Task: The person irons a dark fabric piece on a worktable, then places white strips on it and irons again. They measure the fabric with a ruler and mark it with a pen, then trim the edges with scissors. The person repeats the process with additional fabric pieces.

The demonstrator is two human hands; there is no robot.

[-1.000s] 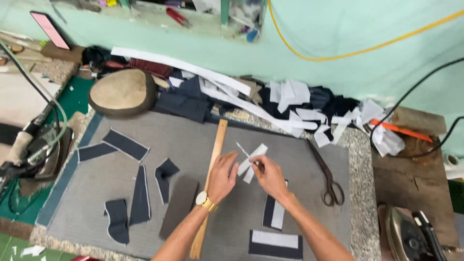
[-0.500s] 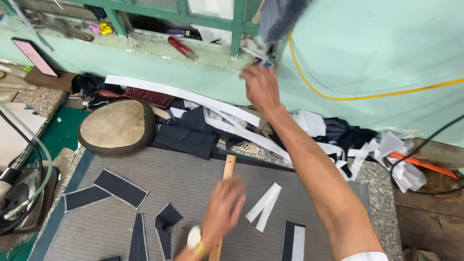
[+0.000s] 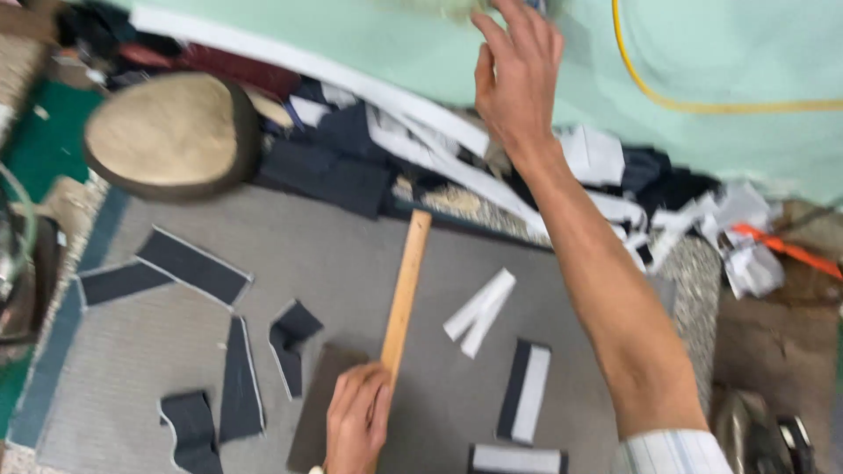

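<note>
Wooden ruler [image 3: 404, 285] under left grip [image 3: 356, 426]

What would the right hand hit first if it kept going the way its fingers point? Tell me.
The right hand points up and away, toward the pale green wall at the frame's top edge. That wall, or whatever sits just above the frame, looks first in line; depth is unclear and the picture is blurred.

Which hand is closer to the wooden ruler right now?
Left. The left hand rests on the wooden ruler's near end; the right hand is raised far beyond it, toward the green wall.
</note>
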